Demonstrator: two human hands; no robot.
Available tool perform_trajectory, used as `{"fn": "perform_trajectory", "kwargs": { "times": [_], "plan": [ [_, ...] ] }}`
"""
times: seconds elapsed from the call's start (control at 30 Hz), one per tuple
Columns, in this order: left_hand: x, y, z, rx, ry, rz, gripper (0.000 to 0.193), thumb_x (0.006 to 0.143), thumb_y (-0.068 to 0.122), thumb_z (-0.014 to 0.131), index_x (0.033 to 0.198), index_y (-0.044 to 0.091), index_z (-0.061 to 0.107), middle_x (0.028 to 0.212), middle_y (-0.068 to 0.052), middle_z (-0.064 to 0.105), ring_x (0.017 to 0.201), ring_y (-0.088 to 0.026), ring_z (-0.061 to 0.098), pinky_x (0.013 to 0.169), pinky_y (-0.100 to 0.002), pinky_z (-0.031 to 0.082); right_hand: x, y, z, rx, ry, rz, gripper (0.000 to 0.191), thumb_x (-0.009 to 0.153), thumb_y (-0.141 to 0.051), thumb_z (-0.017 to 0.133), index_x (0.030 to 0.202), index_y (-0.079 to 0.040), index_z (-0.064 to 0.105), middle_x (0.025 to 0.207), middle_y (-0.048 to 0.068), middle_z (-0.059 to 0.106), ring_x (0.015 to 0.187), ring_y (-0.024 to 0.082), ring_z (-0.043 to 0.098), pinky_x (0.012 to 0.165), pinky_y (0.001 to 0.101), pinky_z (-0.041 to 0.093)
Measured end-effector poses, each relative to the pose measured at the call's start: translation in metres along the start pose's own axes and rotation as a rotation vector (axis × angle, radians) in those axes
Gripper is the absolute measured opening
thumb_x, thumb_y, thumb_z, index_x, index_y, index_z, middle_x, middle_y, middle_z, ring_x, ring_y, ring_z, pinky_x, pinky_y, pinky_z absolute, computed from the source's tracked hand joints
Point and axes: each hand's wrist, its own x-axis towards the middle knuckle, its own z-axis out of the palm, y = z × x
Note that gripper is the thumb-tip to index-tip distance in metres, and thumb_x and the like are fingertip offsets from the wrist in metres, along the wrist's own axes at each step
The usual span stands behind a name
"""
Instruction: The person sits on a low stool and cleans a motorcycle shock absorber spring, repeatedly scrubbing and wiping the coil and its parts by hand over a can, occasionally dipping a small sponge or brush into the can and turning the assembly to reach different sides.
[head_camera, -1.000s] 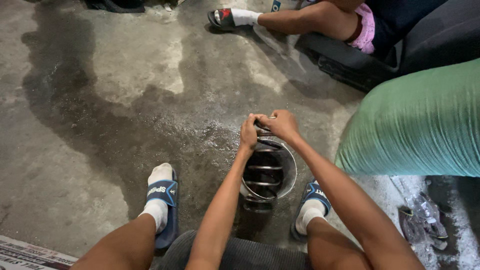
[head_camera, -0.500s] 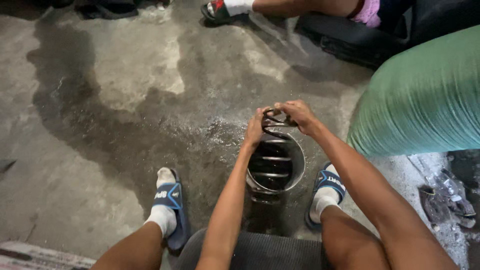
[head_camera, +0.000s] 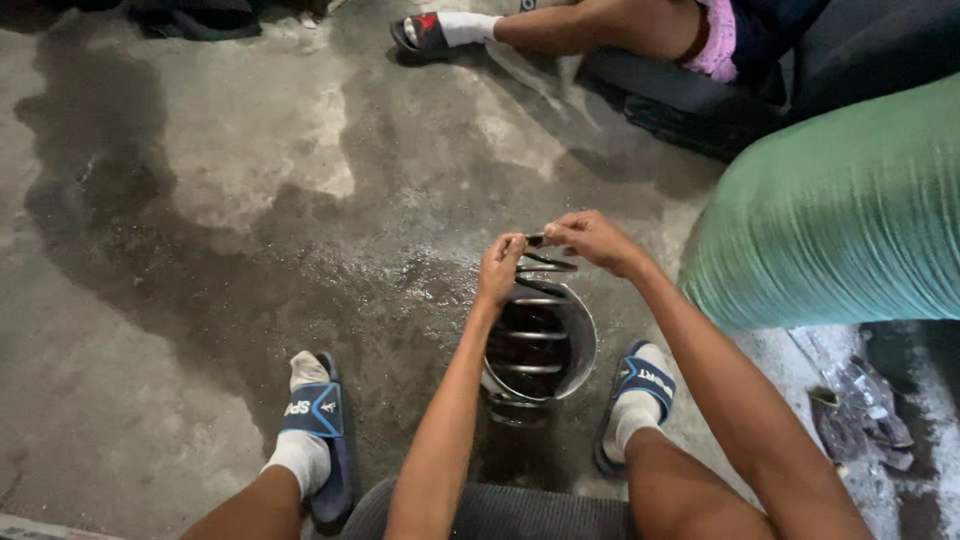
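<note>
Stained, damp concrete floor spreads under everything, with a metal bucket standing on it between the person's two sandalled feet. Right of the bucket bulges a big green sack; beyond it, at the far edge, another person's leg stretches out. A dark coil spring stands upright inside the bucket, its top rising above the rim. Left hand and right hand meet over the bucket, each grip pinched shut on the spring's top turn.
</note>
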Motion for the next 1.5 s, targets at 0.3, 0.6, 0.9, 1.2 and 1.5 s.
{"fn": "perform_trajectory", "kwargs": {
  "times": [0.3,0.6,0.9,1.2,1.5],
  "plan": [
    [-0.006,0.010,0.002,0.285,0.056,-0.056,0.043,0.104,0.043,0.056,0.109,0.003,0.071,0.094,-0.006,0.073,0.090,-0.015,0.064,0.083,-0.034,0.053,-0.014,0.006,0.027,-0.477,0.364,-0.047,0.049,0.096,-0.048,0.065,0.089,-0.001,0.074,0.076,0.021,0.068,0.063,0.031,0.064,0.061,0.0441,0.047],
    [-0.008,0.015,0.002,0.277,0.074,0.021,0.049,0.109,0.042,0.047,0.126,0.001,0.067,0.122,-0.018,0.071,0.116,-0.028,0.064,0.099,-0.040,0.047,0.005,-0.009,0.023,-0.695,0.149,-0.148,0.047,0.100,-0.042,0.061,0.090,0.002,0.076,0.086,0.028,0.070,0.079,0.044,0.066,0.070,0.0527,0.050],
    [-0.014,0.032,-0.013,0.308,0.161,-0.064,0.063,0.108,0.046,0.027,0.123,0.005,0.071,0.121,-0.025,0.069,0.120,-0.045,0.060,0.103,-0.052,0.045,0.010,-0.038,0.021,-0.216,0.111,0.286,0.037,0.095,-0.036,0.075,0.102,0.000,0.080,0.094,0.012,0.074,0.073,0.022,0.058,0.059,0.0401,0.050],
    [-0.016,0.018,-0.017,0.497,0.189,-0.234,0.064,0.107,0.051,0.025,0.120,0.009,0.071,0.119,-0.028,0.068,0.115,-0.051,0.060,0.100,-0.058,0.044,0.029,-0.042,0.062,-0.644,0.180,0.390,0.046,0.093,-0.045,0.076,0.096,0.001,0.080,0.099,0.019,0.079,0.082,0.024,0.070,0.073,0.0373,0.053],
    [-0.023,0.009,-0.030,0.338,0.319,-0.130,0.052,0.105,0.043,0.035,0.114,0.011,0.075,0.110,-0.025,0.071,0.107,-0.046,0.065,0.093,-0.053,0.051,0.039,-0.014,0.022,0.123,-0.036,0.399,0.031,0.099,-0.027,0.065,0.122,-0.006,0.069,0.117,0.005,0.067,0.110,0.018,0.062,0.086,0.0442,0.057]
  ]
}}
